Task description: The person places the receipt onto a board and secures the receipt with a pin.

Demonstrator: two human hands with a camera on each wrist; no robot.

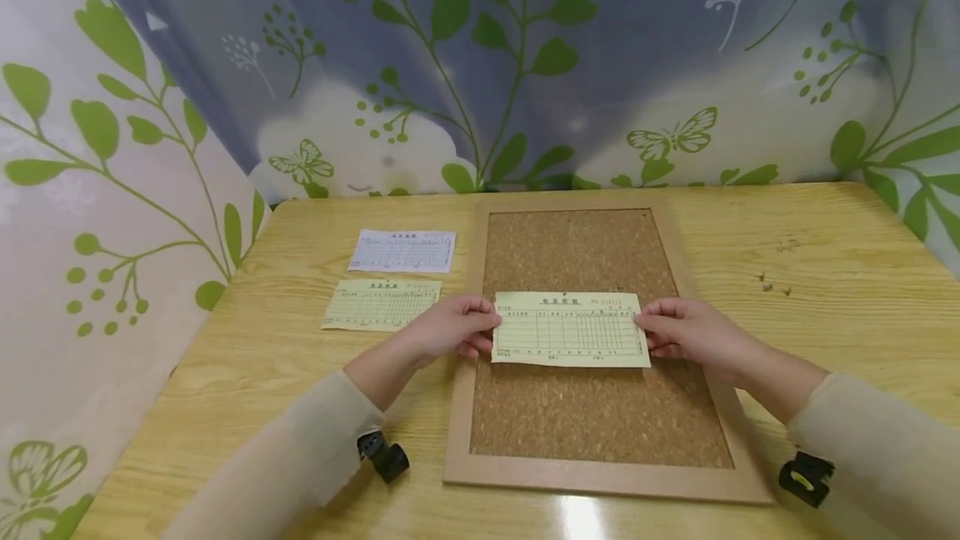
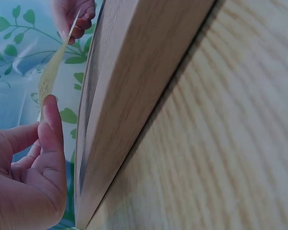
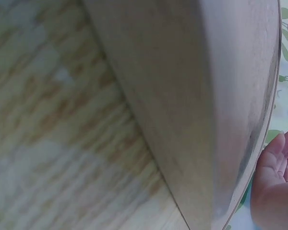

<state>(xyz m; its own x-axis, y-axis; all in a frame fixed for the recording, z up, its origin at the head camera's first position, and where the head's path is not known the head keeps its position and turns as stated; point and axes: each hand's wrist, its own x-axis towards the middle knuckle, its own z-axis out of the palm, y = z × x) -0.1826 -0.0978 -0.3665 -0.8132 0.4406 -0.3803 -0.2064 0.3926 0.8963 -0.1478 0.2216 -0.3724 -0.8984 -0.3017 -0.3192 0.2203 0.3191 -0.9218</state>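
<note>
Between both hands a yellow printed form slip (image 1: pixel 566 330) is stretched over the middle of a wood-framed cork board (image 1: pixel 600 419). My left hand (image 1: pixel 455 330) pinches its left edge between thumb and fingers, and my right hand (image 1: pixel 690 333) pinches the right edge. Seen from the left wrist, the slip (image 2: pixel 52 74) is held up off the cork, slightly bowed, with the left hand (image 2: pixel 31 167) at its near end and the right hand (image 2: pixel 74 19) at the far end. In the right wrist view the right hand (image 3: pixel 278 177) shows beside the frame.
A white form slip (image 1: pixel 402 251) and a second yellow slip (image 1: pixel 378 304) lie on the wooden table (image 1: pixel 247 340) left of the board. Several small metal pins (image 1: pixel 765 280) are scattered to its right. A leaf-patterned curtain (image 1: pixel 525 65) hangs behind the table.
</note>
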